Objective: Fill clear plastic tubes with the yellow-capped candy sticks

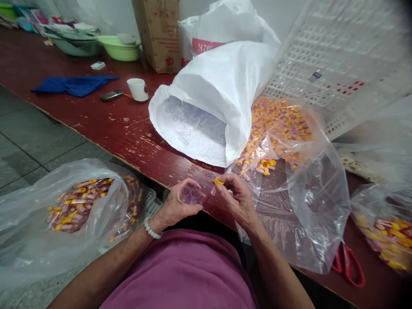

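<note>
My left hand (180, 201), with a beaded bracelet on its wrist, is wrapped round several clear plastic tubes (193, 194), their round open ends facing up. Just to their right, my right hand (236, 195) pinches a small piece with a yellow rim and a pink body (218, 184) between thumb and fingers. The piece and the tubes are apart. Beyond my hands, a white sack (209, 86) lies open toward me with clear tubes inside. A clear bag of yellow and pink pieces (280, 124) spills open to the right of the sack.
Another bag of pieces (80, 201) is at the lower left, and one more (392, 231) at the far right. Red-handled scissors (349, 264) lie near the table edge. A white basket (325, 64), a cup (137, 90), a phone (111, 95), blue cloth (75, 85) and a carton (161, 34) stand farther back.
</note>
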The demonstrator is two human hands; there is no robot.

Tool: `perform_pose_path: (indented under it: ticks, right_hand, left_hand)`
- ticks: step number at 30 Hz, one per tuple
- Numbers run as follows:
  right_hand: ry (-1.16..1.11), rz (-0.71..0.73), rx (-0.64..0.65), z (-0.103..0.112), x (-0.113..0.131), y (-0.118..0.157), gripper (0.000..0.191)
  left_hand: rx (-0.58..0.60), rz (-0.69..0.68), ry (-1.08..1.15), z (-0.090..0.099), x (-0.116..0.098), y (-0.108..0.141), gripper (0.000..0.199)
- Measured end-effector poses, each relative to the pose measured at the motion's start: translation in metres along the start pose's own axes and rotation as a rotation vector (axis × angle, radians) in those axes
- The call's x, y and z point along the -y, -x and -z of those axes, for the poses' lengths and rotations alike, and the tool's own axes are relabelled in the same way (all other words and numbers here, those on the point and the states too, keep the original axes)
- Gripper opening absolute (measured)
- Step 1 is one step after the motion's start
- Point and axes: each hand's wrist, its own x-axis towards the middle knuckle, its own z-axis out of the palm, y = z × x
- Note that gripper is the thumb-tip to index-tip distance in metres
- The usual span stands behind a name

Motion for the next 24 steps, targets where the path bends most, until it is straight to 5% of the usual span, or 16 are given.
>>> perform_pose_path:
  ticks: [6,10,16,24]
  right_hand:
    - [0.012,0.004,-0.026,-0.001,-0.005,0.006,0.012]
    - [0.072,0.085,0.113,-0.004,-0.006,0.01,0.016]
    - [0.281,0.322,0.208,-0.008,-0.009,0.012,0.08]
    - [0.403,0.253,0.06,-0.029,-0.011,0.015,0.041]
  left_hand:
    - [0.052,-0.003,-0.011,-0.001,0.006,-0.002,0.042]
    - [0.023,-0.002,0.039,0.0,0.008,-0.003,0.042]
    - [-0.038,0.128,0.311,-0.003,0.009,-0.002,0.042]
    - [0.047,0.196,0.453,-0.013,0.012,-0.004,0.028]
